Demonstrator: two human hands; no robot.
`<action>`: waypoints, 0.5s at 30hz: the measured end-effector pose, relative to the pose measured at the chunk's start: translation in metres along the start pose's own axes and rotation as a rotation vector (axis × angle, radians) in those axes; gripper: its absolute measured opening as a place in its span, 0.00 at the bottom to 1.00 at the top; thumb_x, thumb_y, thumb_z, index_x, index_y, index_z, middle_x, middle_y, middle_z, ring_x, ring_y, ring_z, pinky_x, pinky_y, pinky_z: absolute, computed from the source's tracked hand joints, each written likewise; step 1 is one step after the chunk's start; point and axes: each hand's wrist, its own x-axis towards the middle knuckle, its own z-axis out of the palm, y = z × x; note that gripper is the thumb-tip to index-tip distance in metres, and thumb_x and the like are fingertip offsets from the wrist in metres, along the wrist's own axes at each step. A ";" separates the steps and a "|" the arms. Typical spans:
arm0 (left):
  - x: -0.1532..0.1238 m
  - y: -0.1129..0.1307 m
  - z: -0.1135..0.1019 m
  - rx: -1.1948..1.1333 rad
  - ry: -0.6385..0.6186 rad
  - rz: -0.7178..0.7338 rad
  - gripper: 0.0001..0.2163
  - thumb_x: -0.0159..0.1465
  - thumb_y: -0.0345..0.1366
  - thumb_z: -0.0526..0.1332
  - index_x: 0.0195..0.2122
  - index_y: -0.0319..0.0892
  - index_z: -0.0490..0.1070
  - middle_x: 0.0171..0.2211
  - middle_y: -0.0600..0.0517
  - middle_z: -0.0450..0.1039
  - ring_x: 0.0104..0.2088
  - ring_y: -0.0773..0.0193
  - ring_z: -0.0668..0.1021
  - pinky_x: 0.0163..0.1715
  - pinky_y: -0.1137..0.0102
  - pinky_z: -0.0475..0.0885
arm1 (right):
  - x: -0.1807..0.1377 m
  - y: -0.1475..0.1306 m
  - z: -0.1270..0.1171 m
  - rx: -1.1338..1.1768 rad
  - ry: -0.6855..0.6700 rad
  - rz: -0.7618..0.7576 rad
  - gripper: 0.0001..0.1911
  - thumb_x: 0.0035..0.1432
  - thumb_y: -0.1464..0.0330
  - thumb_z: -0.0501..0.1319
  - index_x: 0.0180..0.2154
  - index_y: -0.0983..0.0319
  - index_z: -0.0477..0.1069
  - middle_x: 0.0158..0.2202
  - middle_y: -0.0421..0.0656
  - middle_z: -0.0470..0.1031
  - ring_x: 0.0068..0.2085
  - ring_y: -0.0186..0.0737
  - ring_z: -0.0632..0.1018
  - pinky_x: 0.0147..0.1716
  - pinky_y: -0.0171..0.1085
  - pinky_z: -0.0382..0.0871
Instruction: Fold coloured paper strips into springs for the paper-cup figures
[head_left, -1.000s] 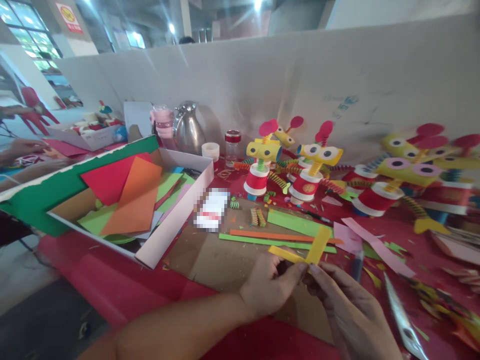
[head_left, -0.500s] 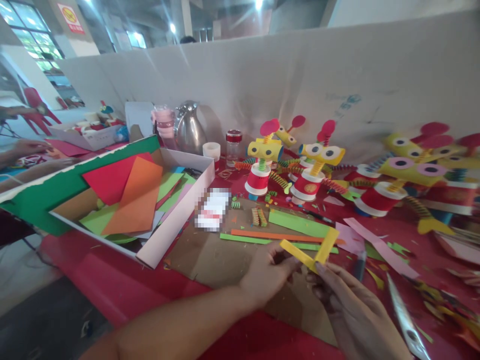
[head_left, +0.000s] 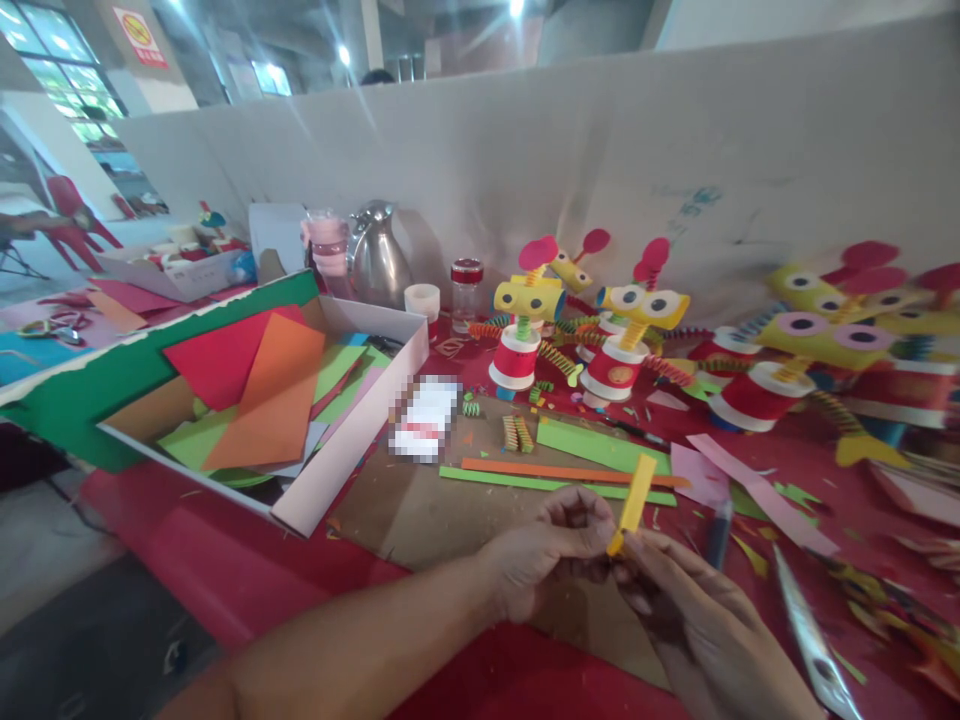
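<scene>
Both my hands meet low in the middle of the view over a brown cardboard sheet (head_left: 442,520). My left hand (head_left: 551,545) and my right hand (head_left: 686,610) pinch the lower end of a yellow paper strip (head_left: 636,490) that stands up between them, tilted slightly right. Only one yellow strip shows above my fingers. Just beyond lie green paper strips (head_left: 592,448) and an orange paper strip (head_left: 555,472).
A white box (head_left: 352,430) of coloured paper sheets sits at the left. Several red-cup paper figures (head_left: 517,330) with yellow heads stand along the white partition. Also here: a metal kettle (head_left: 375,255), a jar (head_left: 466,290), scissors (head_left: 810,640) at lower right, pink strips (head_left: 757,495).
The two yellow strips formed an L a second ago; one has been folded over, so a single strip now stands up. A neighbour's hand at far left has gone from view.
</scene>
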 end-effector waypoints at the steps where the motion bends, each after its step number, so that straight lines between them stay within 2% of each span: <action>1: 0.000 0.000 0.001 0.015 0.005 0.012 0.17 0.45 0.40 0.73 0.31 0.39 0.68 0.25 0.56 0.67 0.23 0.73 0.70 0.25 0.73 0.58 | 0.000 0.001 0.001 -0.001 0.014 -0.015 0.15 0.34 0.63 0.76 0.27 0.61 0.79 0.22 0.41 0.75 0.24 0.30 0.70 0.22 0.24 0.66; 4: 0.000 -0.003 0.002 0.086 0.044 0.080 0.18 0.45 0.42 0.73 0.29 0.39 0.67 0.24 0.57 0.67 0.23 0.73 0.69 0.25 0.73 0.59 | 0.000 0.004 0.003 -0.023 0.058 -0.088 0.17 0.29 0.64 0.77 0.27 0.61 0.79 0.22 0.40 0.74 0.24 0.31 0.71 0.23 0.25 0.67; 8: 0.002 -0.006 0.001 0.195 0.123 0.163 0.19 0.44 0.44 0.73 0.30 0.39 0.68 0.24 0.57 0.67 0.24 0.72 0.69 0.27 0.72 0.60 | 0.002 0.009 0.001 -0.113 0.099 -0.182 0.16 0.30 0.67 0.76 0.28 0.60 0.79 0.24 0.39 0.75 0.26 0.31 0.72 0.24 0.24 0.67; 11: 0.004 -0.006 -0.001 0.203 0.116 0.152 0.20 0.44 0.44 0.73 0.30 0.39 0.68 0.24 0.57 0.67 0.23 0.72 0.69 0.27 0.72 0.61 | 0.004 0.010 0.000 -0.157 0.145 -0.200 0.18 0.28 0.71 0.75 0.29 0.60 0.80 0.24 0.40 0.76 0.25 0.32 0.72 0.23 0.26 0.67; 15: 0.003 -0.002 -0.003 0.166 0.081 0.095 0.19 0.43 0.41 0.73 0.30 0.39 0.68 0.24 0.57 0.68 0.23 0.72 0.70 0.26 0.72 0.61 | 0.003 0.009 0.001 -0.137 0.122 -0.202 0.15 0.29 0.71 0.73 0.28 0.60 0.80 0.23 0.41 0.76 0.23 0.33 0.71 0.21 0.27 0.66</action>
